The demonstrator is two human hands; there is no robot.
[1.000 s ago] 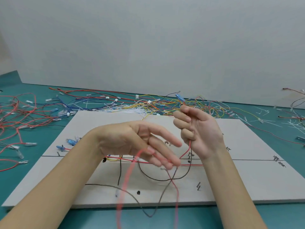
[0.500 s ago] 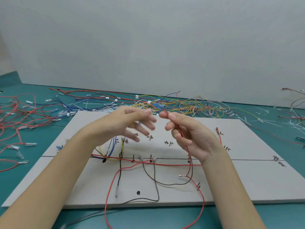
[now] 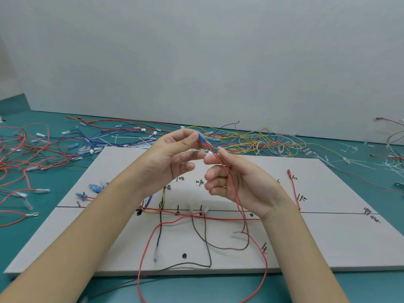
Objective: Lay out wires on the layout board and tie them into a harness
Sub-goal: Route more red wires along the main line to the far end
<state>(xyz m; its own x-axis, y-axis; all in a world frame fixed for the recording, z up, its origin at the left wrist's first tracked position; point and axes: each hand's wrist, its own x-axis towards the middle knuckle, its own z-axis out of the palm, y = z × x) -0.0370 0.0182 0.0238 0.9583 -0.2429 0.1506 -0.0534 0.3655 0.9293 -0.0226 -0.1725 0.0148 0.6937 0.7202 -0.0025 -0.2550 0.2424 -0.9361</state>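
Note:
Both hands are raised above the grey layout board (image 3: 328, 237). My left hand (image 3: 172, 158) pinches a blue terminal (image 3: 201, 137) at the top end of a red wire (image 3: 231, 182) and a brown wire (image 3: 242, 206). These two wires run down across the palm of my right hand (image 3: 238, 182), whose fingers curl loosely around them. Below the hands the red wire loops over the board's front edge and the brown one curves across the board. Other red, yellow, blue and brown wires lie along the board's drawn line (image 3: 328, 213).
Piles of loose wires with terminals cover the teal table at the left (image 3: 32, 154) and behind the board (image 3: 262, 141). White cable ties (image 3: 389, 165) are scattered at the right. A short red wire (image 3: 294, 189) lies on the board's right part. A grey wall stands behind.
My left hand has risen and taken the blue terminal at the wires' top end. My right hand has lowered slightly and now holds the wires below it.

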